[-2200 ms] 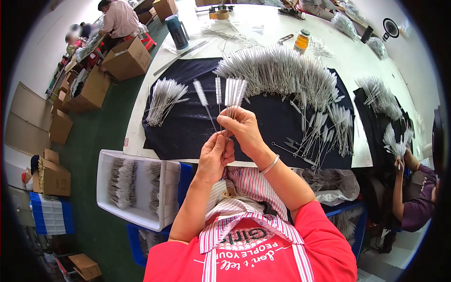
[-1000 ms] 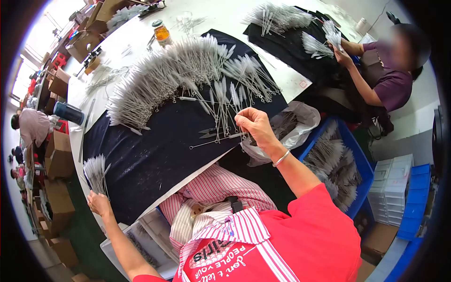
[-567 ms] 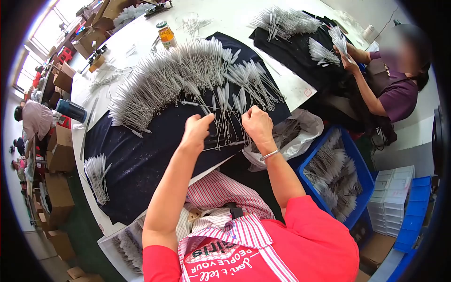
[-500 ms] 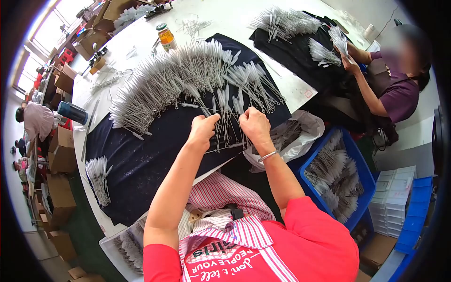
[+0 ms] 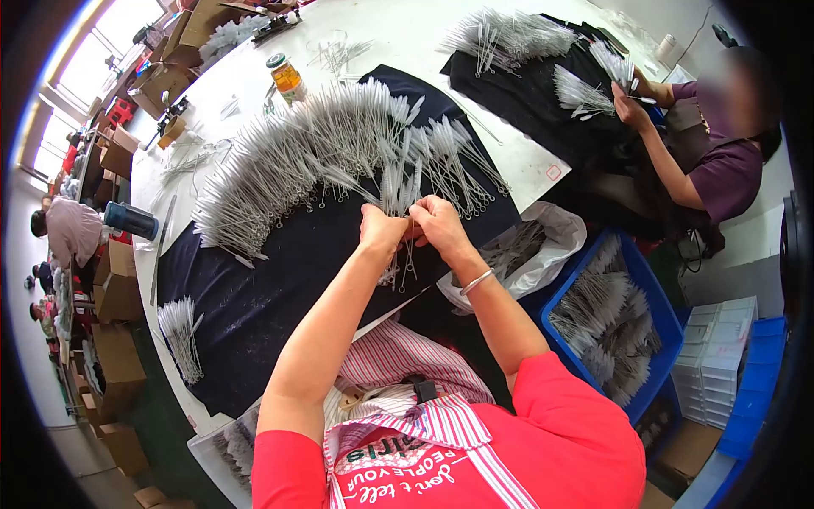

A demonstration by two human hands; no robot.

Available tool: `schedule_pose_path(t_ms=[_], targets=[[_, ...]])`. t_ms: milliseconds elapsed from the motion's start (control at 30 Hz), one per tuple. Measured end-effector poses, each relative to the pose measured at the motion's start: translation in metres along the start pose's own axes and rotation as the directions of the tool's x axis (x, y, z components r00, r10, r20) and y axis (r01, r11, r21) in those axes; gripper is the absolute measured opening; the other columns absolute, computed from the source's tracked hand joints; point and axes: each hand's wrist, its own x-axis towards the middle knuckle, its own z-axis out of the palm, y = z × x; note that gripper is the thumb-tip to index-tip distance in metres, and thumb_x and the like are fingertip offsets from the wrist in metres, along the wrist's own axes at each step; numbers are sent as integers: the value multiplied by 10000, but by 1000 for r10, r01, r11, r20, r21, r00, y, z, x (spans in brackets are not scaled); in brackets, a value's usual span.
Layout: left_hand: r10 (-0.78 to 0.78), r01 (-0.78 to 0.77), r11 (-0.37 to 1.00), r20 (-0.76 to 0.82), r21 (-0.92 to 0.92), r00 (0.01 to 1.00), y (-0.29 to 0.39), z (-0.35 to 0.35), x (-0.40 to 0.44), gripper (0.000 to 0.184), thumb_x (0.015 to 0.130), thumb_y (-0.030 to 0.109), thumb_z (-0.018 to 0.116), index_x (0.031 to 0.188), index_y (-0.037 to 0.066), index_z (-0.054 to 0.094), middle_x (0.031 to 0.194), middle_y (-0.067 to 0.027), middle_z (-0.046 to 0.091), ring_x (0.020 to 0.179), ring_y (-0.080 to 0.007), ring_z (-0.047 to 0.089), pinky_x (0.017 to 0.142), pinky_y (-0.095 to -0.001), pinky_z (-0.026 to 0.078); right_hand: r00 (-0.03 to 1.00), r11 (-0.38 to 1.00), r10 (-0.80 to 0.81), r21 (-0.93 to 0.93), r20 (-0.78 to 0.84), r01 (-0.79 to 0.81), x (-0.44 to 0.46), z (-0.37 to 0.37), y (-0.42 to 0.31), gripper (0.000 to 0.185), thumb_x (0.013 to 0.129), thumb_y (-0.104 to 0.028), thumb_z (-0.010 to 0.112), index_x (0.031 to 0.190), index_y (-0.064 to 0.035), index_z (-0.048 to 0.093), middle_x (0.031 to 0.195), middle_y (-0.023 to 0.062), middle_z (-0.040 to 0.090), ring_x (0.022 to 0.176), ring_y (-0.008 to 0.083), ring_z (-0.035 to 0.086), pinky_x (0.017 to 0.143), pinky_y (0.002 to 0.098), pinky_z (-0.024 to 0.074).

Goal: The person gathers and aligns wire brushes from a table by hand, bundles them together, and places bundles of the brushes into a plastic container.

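Observation:
My left hand (image 5: 381, 230) is closed around a small bunch of thin wire-handled brushes (image 5: 395, 188), their white bristles pointing away from me and looped ends hanging below. Close beside it, my right hand (image 5: 441, 226) pinches at the same bunch; one upright brush (image 5: 416, 180) rises just above its fingertips. The fingers partly hide the handles. Beyond both hands, a large fanned pile of brushes (image 5: 288, 157) lies on a dark cloth (image 5: 254, 293). A looser group of brushes (image 5: 458, 165) lies to its right.
A small brush bundle (image 5: 180, 339) lies at the cloth's left. A jar (image 5: 287, 78) and a dark blue cup (image 5: 131, 222) stand on the white table (image 5: 195, 106). Right of me are a plastic bag (image 5: 551, 254) and a blue crate (image 5: 670, 356) of brushes. A co-worker (image 5: 721, 170) handles brushes.
My hands have come together, the left moving right and the right moving left and slightly down. Brushes that stood between them are now gathered in a bunch. The co-worker's brushes have shifted slightly.

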Motion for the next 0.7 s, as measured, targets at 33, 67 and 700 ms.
schedule_pose_path(t_ms=[33, 67, 700], targets=[[-5, 5, 999, 13, 41, 1000, 2, -2, 0, 497, 618, -18, 657, 1049, -56, 415, 724, -89, 552, 562, -157, 538, 418, -293, 401, 999, 996, -26, -85, -21, 24, -2, -3, -9, 223, 847, -171, 497, 903, 40, 545, 656, 125, 629, 541, 157, 627, 474, 272, 494], [-9, 7, 997, 26, 82, 1000, 4, -4, 1, 501, 609, -19, 663, 1048, -42, 422, 728, -85, 551, 541, -151, 516, 402, -287, 376, 999, 996, -27, -84, -18, 26, -2, -5, -16, 223, 847, -171, 497, 903, 40, 545, 656, 125, 629, 541, 157, 627, 474, 272, 494], [-143, 19, 926, 305, 376, 941, 51, -109, -11, 220, 785, 195, 637, 841, 31, 502, 609, 3, 408, 443, -88, 348, 372, -260, 250, 922, 661, -386, -702, -17, 263, 43, -4, 1, 277, 800, -322, 583, 797, -50, 637, 760, 159, 641, 745, 342, 616, 655, 415, 475]])
